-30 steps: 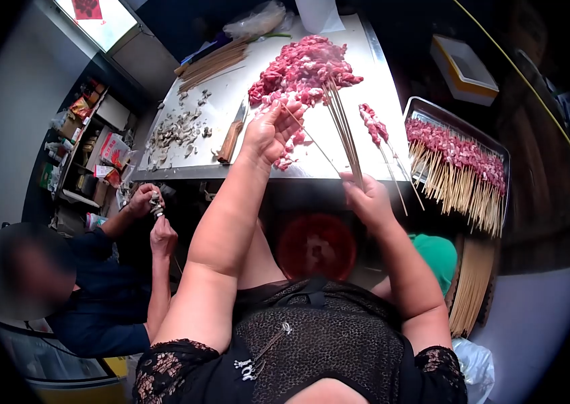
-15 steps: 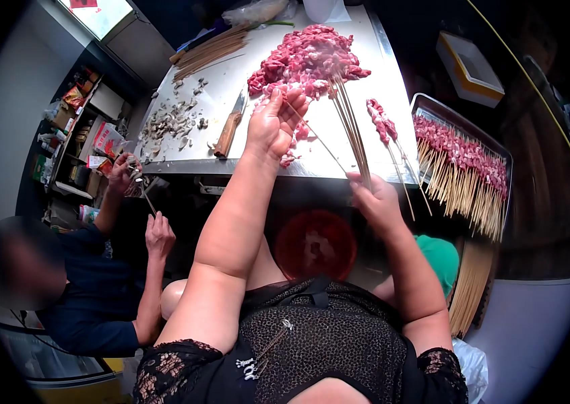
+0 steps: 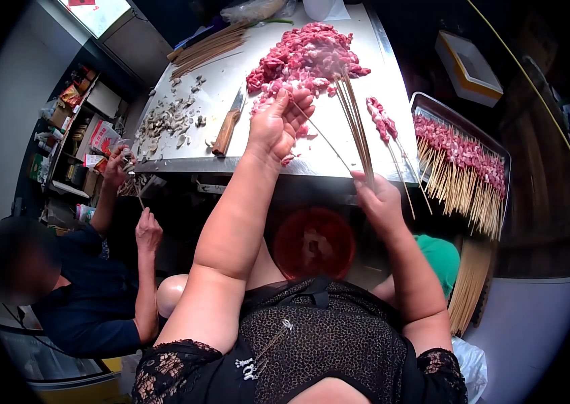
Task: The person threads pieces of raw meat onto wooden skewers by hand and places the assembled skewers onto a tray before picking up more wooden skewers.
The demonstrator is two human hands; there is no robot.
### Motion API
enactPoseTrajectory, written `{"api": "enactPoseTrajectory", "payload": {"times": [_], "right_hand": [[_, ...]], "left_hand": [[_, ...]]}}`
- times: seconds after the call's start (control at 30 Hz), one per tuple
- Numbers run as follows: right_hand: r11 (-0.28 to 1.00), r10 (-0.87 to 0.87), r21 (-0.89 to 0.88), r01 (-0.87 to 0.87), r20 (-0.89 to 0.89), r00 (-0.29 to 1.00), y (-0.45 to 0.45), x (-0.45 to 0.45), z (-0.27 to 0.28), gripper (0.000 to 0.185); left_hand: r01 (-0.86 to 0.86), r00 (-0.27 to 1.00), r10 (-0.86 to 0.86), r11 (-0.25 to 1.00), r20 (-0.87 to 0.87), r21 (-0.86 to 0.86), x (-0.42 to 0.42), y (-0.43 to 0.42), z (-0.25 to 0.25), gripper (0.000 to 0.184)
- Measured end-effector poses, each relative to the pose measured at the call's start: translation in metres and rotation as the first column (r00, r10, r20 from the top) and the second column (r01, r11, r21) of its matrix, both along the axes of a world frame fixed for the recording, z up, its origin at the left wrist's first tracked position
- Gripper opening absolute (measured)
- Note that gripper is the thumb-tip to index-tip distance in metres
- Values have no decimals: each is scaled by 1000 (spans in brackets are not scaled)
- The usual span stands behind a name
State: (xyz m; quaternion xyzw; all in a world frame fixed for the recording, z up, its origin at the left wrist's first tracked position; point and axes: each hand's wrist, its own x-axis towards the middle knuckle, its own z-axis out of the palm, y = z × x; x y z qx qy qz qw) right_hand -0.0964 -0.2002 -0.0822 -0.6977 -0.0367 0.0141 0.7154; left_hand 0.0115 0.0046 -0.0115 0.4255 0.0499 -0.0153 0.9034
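Note:
My left hand [image 3: 279,124] is turned palm up in front of the heap of raw meat pieces [image 3: 305,57]. Its thumb and fingers pinch a small bit of meat, mostly hidden, at the tip of a single skewer [image 3: 322,137]. That skewer slants down to my right hand [image 3: 378,198], which is closed around its other end and a bundle of bare skewers [image 3: 354,124] pointing up and away. Right of the bundle, a few meat-threaded skewers [image 3: 382,121] lie on the table, their sticks overhanging its edge. Left of my left hand lies a wooden-handled knife [image 3: 228,128].
A metal tray [image 3: 509,161] of finished meat skewers stands at the right. Grey-white pieces [image 3: 170,121] and loose skewers [image 3: 211,48] lie on the white table [image 3: 221,77]. A red basin [image 3: 315,246] sits below. At the left, a co-worker's hands [image 3: 149,230] hold a skewer.
My left fingers have curled in slightly at the skewer's tip, and my right hand has shifted a little to the right. The co-worker's hands have moved slightly left.

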Motion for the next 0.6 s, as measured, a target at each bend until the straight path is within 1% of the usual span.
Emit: {"api": "enactPoseTrajectory", "payload": {"times": [0.03, 0.07, 0.13, 0.3, 0.4, 0.47, 0.5, 0.57, 0.6], "right_hand": [[999, -18, -45, 20, 41, 999, 0, 0, 0, 18], [999, -18, -46, 20, 42, 999, 0, 0, 1, 18], [990, -43, -129, 56, 107, 993, 0, -1, 4, 18], [991, -47, -119, 63, 125, 991, 1, 0, 3, 18], [992, -44, -114, 58, 123, 991, 2, 0, 3, 18], [992, -39, -114, 53, 125, 991, 1, 1, 5, 17], [993, -40, -103, 52, 119, 992, 0, 2, 7, 17], [995, -39, -92, 50, 113, 993, -3, 4, 11, 17], [991, -39, -119, 56, 133, 990, -6, 6, 11, 17]], "left_hand": [[4, 1000, -4, 1000, -6, -9, -1, 0, 0, 23], [7, 1000, -7, 1000, -11, -18, -1, 0, 0, 23], [10, 1000, -10, 1000, -15, -25, -2, 1, 0, 22], [9, 1000, -10, 999, -24, -49, -4, -1, 0, 25], [44, 999, -44, 997, 4, -57, -5, -2, -4, 24], [75, 997, -75, 996, 2, -51, -5, -1, -7, 19], [74, 997, -74, 996, 2, -52, -4, -1, -10, 19], [131, 991, -131, 991, 19, -32, -3, 0, -14, 21], [130, 991, -130, 991, 20, -32, -3, 1, -13, 21]]}}
